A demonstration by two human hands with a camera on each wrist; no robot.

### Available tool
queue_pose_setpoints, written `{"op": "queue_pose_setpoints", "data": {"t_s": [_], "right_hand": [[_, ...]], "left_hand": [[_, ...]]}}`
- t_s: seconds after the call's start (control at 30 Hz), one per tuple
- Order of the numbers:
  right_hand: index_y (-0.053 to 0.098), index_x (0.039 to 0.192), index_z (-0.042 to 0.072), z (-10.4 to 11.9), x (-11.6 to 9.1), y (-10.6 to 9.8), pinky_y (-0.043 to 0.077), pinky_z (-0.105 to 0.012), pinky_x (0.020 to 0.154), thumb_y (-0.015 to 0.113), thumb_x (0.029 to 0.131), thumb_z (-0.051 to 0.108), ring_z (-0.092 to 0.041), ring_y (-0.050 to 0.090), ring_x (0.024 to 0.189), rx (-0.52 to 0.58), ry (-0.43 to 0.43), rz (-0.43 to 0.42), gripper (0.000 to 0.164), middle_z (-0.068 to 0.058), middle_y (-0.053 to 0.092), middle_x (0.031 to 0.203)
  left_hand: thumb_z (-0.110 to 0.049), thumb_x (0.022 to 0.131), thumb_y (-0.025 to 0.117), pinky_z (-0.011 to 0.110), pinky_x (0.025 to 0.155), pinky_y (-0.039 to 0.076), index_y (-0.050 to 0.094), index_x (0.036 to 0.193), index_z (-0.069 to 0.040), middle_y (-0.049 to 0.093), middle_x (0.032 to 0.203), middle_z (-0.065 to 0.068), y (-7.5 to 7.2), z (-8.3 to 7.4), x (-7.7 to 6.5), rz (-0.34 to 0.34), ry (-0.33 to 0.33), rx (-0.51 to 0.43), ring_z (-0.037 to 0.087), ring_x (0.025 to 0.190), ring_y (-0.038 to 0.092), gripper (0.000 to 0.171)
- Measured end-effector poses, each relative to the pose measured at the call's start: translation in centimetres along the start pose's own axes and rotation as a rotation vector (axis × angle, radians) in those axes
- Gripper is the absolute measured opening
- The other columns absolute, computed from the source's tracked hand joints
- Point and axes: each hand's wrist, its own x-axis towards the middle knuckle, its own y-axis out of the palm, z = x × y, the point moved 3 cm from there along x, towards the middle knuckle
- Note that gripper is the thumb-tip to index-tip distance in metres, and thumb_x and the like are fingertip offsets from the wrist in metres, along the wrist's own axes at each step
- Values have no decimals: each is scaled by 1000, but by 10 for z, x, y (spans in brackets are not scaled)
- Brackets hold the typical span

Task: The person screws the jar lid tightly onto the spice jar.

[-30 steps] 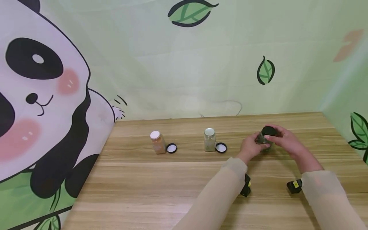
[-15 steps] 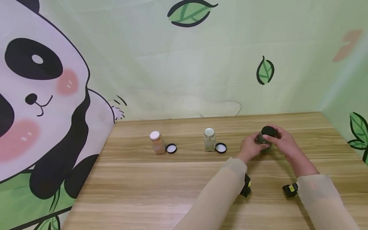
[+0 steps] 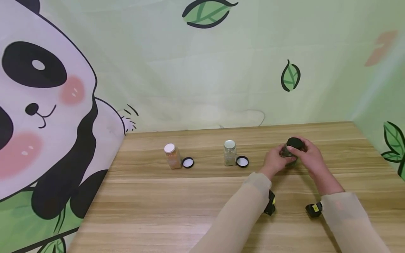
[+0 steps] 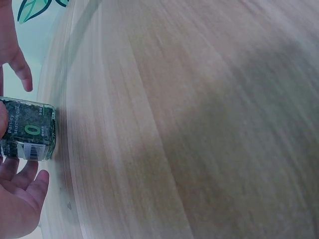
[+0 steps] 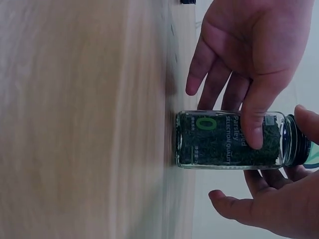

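Observation:
My left hand [image 3: 274, 160] grips a clear square glass jar of dried parsley [image 5: 229, 139], its thumb across the label and its other fingers behind. The jar stands upright, with its base at the tabletop. My right hand [image 3: 311, 154] holds the black lid [image 3: 295, 142] at the jar's mouth, thumb on the near side and other fingers around the far side. In the left wrist view, the jar's lower part shows a green ring mark and a barcode, while its top lies outside the frame.
To the left stand a jar with orange-pink contents [image 3: 173, 160] and a clear jar with a pale top [image 3: 230, 156]. Beside each lies a black-rimmed lid, one [image 3: 188, 162] by the orange jar, another [image 3: 242, 161] by the clear one. A printed cloth [image 3: 202, 80] hangs behind the wooden table [image 3: 177, 207].
My right wrist and forearm have swung leftward, the hand turning at the lid. My left hand keeps its place on the jar. The head view has shifted slightly.

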Motion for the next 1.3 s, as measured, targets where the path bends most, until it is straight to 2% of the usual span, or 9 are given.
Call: {"op": "queue_pose_setpoints", "data": {"t_s": [0.13, 0.27, 0.4, 0.63, 0.77, 0.87, 1.03, 1.1, 1.3], "right_hand": [[22, 160, -5, -1, 1, 0, 28, -63, 123, 57, 105, 32, -50, 24, 154, -8, -1, -9, 75, -33, 25, 165], [25, 157, -7, 1, 3, -4, 33, -62, 118, 58, 104, 31, -51, 31, 149, -89, -30, 16, 72, -36, 31, 161], [19, 159, -8, 5, 6, -12, 37, -62, 111, 56, 105, 29, -55, 33, 145, -148, -45, 121, 75, -41, 28, 158], [4, 161, -5, 12, 19, -29, 37, -73, 109, 54, 106, 25, -58, 31, 144, -195, -36, 367, 80, -45, 22, 158], [13, 160, -5, 10, 28, -39, 50, -55, 102, 58, 104, 21, -46, 44, 138, -244, -69, 470, 76, -41, 31, 158], [17, 160, -3, 7, 34, -45, 51, -40, 97, 61, 100, 16, -35, 46, 137, -237, -89, 541, 76, -38, 32, 158], [22, 159, 0, 1, 41, -50, 50, -31, 95, 63, 95, 13, -7, 48, 125, -195, -99, 628, 76, -35, 30, 159], [28, 157, 7, 0, 42, -50, 50, -28, 94, 64, 95, 12, 2, 48, 119, -179, -99, 643, 72, -34, 30, 159], [43, 144, 36, 0, 43, -45, 50, -20, 91, 63, 97, 8, 10, 52, 113, -109, -104, 673, 58, -38, 28, 157]], "left_hand": [[-27, 88, 82, 23, 104, 50, 64, 141, -22, 71, 135, 1, -1, 0, 0, 0, 6, 7, 14, 126, 64, 56], [-28, 88, 82, 23, 103, 50, 63, 141, -22, 71, 135, 0, -2, 0, -1, 5, 1, 6, 14, 126, 64, 56], [-28, 89, 82, 23, 104, 50, 63, 141, -23, 70, 136, -2, -2, 0, -2, 13, 0, -3, 13, 127, 63, 56], [-25, 89, 81, 23, 105, 50, 64, 140, -19, 70, 136, 0, -5, -1, -1, 5, 17, -1, 12, 127, 63, 54], [-25, 89, 82, 22, 106, 49, 64, 140, -19, 70, 136, 0, -5, -1, -2, 3, 14, 4, 12, 127, 63, 54], [-24, 88, 82, 21, 105, 48, 65, 139, -20, 71, 135, -1, -5, -1, -2, -2, 16, 10, 11, 127, 64, 54], [-24, 88, 82, 20, 105, 48, 65, 139, -20, 71, 134, 0, -4, -1, -2, -4, 18, 15, 11, 126, 64, 54], [-24, 88, 82, 21, 105, 48, 65, 139, -19, 71, 135, 0, -4, -1, -2, -3, 18, 21, 11, 126, 64, 54], [-26, 90, 81, 22, 107, 48, 63, 141, -18, 69, 138, 1, -3, -1, -3, 13, 27, 49, 13, 129, 63, 55]]}}
